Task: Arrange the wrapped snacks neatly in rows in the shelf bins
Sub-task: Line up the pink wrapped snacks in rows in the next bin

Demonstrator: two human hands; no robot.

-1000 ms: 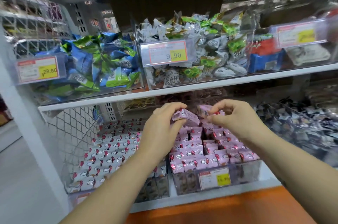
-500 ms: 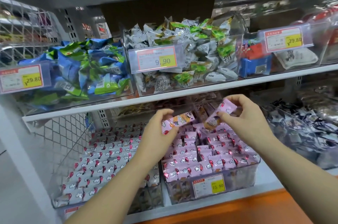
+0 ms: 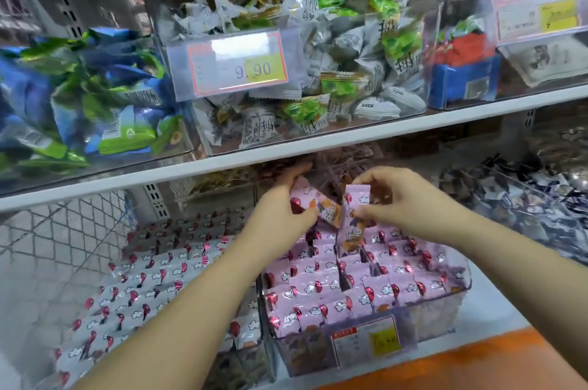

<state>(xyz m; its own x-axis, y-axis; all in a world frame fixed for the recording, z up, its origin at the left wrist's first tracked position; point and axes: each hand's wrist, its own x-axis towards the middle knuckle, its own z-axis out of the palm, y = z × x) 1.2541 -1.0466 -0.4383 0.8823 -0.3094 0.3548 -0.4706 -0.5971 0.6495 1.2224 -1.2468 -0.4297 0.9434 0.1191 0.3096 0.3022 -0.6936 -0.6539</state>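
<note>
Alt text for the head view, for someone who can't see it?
The left hand holds a tilted pink snack and the right hand an upright pink snack above a clear bin of pink snacks in rows. White-wrapped snacks lie in rows to its left.

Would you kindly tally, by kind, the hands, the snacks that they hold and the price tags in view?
Hands: 2, left hand and right hand
Held pink snacks: 2, left snack and right snack
Price tags: 3, upper middle tag, upper right tag and lower tag
Total: 7
</note>
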